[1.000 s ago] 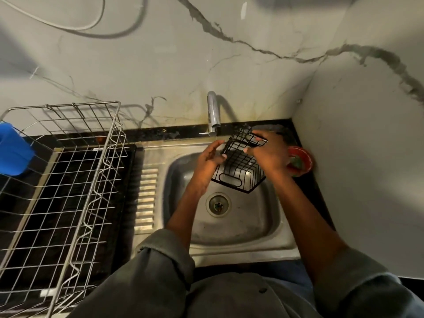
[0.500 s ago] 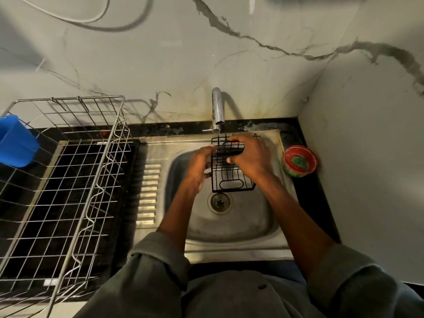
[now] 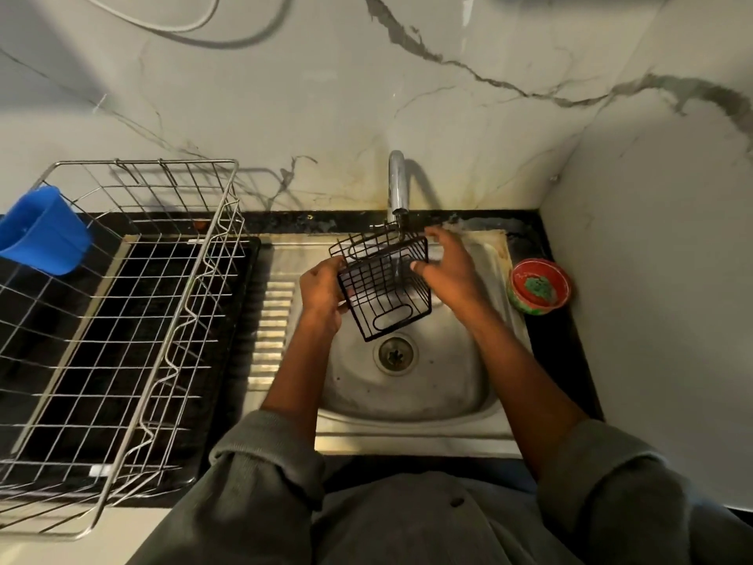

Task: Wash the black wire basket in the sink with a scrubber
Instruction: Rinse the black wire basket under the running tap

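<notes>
Closest to me are my two grey sleeves, and past them the steel sink with its round drain. Just above the drain I hold the black wire basket, tipped up on its side over the bowl, not touching the bottom. My left hand grips the basket's left edge with curled fingers. My right hand is spread on the right side, fingers mostly straight, thumb against the wire.

Behind the basket, the tap runs a thin stream of water through the wires. I think this is the rinse step.

To do it well, I should turn the basket slowly so each side passes under the water, and keep it low so it does not splash. The wires are wet and may slip, so the left hand should hold tight.

The scrubber looks like the green thing in the red bowl on the counter, near my right hand. To the left sit a silver drying rack and a blue cup.
</notes>
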The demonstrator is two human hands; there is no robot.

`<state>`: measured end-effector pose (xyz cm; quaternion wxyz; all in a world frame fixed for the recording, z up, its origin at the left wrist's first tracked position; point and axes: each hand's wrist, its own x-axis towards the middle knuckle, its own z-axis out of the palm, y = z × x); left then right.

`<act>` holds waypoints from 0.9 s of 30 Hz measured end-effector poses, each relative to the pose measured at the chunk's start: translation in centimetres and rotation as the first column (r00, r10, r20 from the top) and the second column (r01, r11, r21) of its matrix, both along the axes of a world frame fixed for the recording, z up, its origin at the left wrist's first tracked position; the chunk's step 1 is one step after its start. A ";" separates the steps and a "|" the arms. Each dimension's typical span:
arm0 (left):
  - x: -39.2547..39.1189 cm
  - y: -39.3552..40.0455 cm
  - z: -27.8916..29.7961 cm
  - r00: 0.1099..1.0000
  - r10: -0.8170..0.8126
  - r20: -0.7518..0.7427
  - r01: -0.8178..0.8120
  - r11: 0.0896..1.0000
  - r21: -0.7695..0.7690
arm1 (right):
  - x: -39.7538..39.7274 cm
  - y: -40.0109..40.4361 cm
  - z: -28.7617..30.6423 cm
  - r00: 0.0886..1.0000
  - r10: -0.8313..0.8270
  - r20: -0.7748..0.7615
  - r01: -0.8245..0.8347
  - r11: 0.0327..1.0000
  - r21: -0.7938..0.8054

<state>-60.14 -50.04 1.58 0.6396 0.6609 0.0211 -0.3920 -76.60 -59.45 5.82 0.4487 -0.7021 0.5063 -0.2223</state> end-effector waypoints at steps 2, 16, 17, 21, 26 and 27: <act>0.1 0.2 0.2 0.999 0.046 -0.028 -0.047 0.998 -0.038 | -0.1 0.5 -0.1 0.995 0.004 0.096 -0.021 0.985 0.173; -0.5 -1.3 0.9 0.992 -0.121 0.039 0.120 0.992 0.028 | -1.2 -1.0 -0.5 0.995 -0.072 0.074 0.035 0.909 0.416; -0.7 -1.8 1.1 0.989 -0.142 0.036 0.140 0.989 0.045 | -1.4 -1.3 -0.5 0.996 -0.077 0.054 0.051 0.925 0.378; -1.3 -3.6 1.5 0.966 -0.254 0.039 0.249 0.963 0.107 | -2.9 -2.6 -1.0 0.982 -0.183 0.039 0.168 0.956 0.239; -2.6 -5.4 1.3 0.935 -0.354 0.031 0.350 0.933 0.080 | -5.0 -3.4 -1.4 0.957 -0.282 0.067 0.257 0.932 0.255; -2.9 -5.6 1.4 0.929 -0.370 0.032 0.367 0.928 0.062 | -5.3 -3.4 -1.5 0.948 -0.307 0.079 0.275 0.921 0.277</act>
